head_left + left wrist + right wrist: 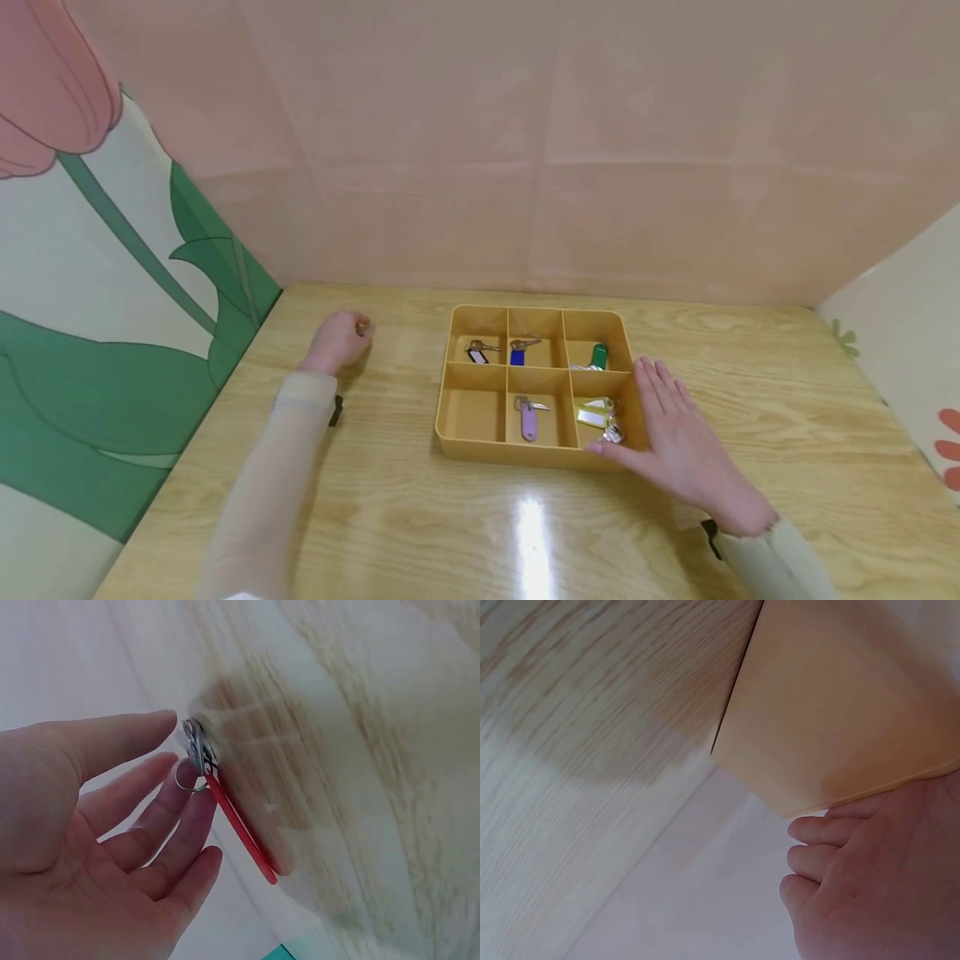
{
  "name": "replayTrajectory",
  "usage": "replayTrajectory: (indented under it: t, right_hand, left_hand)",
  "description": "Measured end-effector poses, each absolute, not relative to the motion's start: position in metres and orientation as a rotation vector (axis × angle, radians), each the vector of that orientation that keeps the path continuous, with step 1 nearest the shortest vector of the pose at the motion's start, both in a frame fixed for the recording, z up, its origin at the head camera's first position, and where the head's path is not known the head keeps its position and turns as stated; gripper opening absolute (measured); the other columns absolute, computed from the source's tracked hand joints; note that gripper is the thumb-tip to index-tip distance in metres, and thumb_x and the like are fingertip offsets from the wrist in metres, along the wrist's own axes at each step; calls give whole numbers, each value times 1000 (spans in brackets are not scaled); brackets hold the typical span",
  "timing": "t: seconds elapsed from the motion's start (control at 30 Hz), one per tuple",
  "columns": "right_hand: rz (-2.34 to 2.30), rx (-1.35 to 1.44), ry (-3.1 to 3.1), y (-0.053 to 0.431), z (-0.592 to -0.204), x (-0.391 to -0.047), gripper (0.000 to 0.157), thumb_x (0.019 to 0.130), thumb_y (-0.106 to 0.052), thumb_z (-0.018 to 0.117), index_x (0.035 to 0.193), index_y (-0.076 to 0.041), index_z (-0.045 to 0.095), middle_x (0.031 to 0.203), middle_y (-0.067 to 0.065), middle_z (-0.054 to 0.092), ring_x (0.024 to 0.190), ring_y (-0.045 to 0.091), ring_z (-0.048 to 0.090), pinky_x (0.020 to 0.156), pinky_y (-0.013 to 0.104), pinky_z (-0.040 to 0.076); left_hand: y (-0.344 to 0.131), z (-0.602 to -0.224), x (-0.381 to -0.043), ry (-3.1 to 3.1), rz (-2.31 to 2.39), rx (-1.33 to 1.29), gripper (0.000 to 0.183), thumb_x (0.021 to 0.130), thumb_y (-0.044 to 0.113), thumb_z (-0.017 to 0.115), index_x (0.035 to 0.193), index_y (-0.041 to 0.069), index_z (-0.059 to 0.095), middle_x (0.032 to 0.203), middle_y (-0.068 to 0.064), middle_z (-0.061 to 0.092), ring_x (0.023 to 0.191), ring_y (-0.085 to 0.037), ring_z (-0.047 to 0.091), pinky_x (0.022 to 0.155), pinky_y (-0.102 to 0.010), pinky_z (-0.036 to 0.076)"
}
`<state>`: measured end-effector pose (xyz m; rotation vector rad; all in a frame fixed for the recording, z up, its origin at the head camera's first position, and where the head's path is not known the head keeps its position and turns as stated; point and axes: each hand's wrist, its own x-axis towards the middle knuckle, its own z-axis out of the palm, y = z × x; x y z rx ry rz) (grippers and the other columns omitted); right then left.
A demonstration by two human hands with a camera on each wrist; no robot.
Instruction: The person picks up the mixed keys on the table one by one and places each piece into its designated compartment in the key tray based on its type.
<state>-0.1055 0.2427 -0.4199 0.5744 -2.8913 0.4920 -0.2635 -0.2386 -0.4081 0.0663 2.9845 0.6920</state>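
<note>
My left hand (341, 340) reaches to the table at the far left, thumb and fingers spread apart in the left wrist view. Right at its fingertips is a key (196, 746) with a split ring and a red key tag (241, 829), close against the wood. My right hand (682, 446) lies straight-fingered along the right wall of a yellow six-compartment box (517, 452), its thumb at the front rim. Inside are keys with a black-edged tag (477, 356), a blue tag (517, 357), a green tag (598, 357), a purple tag (529, 423) and yellow tags (592, 417).
The box stands on a wooden table (405, 517) against a pink wall covering (525, 167). A panel with painted green leaves (75, 392) borders the table's left side, and a pale panel (922, 333) borders the right.
</note>
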Motion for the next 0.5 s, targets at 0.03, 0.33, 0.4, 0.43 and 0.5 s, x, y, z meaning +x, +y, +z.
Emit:
replayTrajectory:
  t: [0.03,0.33,0.4,0.43,0.5]
  right_hand:
    - [490,575,-2891,243,-420,-106,122,87,-69,67,162,0,0,167,23,5,153,37,0,122,53,2]
    - [481,577,-2893,242,-419,-106,121,87,-68,67,162,0,-1,167,23,3,153,37,-2,122,54,2]
    - [479,576,-2893,242,-419,-106,121,87,-68,67,161,1,-1,167,23,3,153,37,-2,122,54,2]
    - [479,575,-2893,242,-419,-106,121,87,-68,67,161,1,-1,167,23,3,153,37,-2,122,54,2]
    - [481,574,-2895,242,-419,-105,121,88,-68,67,161,1,-1,167,22,3,153,37,-2,122,54,2]
  left_hand:
    - [-238,-408,-263,2986,691,70,42,98,8,61,137,-7,59,125,-23,65,116,-37,60,100,-50,48]
    - [-238,-408,-262,2972,700,71,36,96,7,66,130,-5,64,117,-21,66,109,-36,61,97,-50,49]
    - [-238,-409,-262,2977,707,96,33,95,7,67,126,-5,66,114,-20,67,106,-35,61,95,-49,49]
    - [-239,-410,-262,2979,713,106,31,95,7,68,124,-5,68,112,-20,67,105,-35,62,94,-49,50]
    - [-239,-413,-263,2982,722,124,28,94,7,69,120,-4,70,109,-19,68,102,-34,62,92,-48,50]
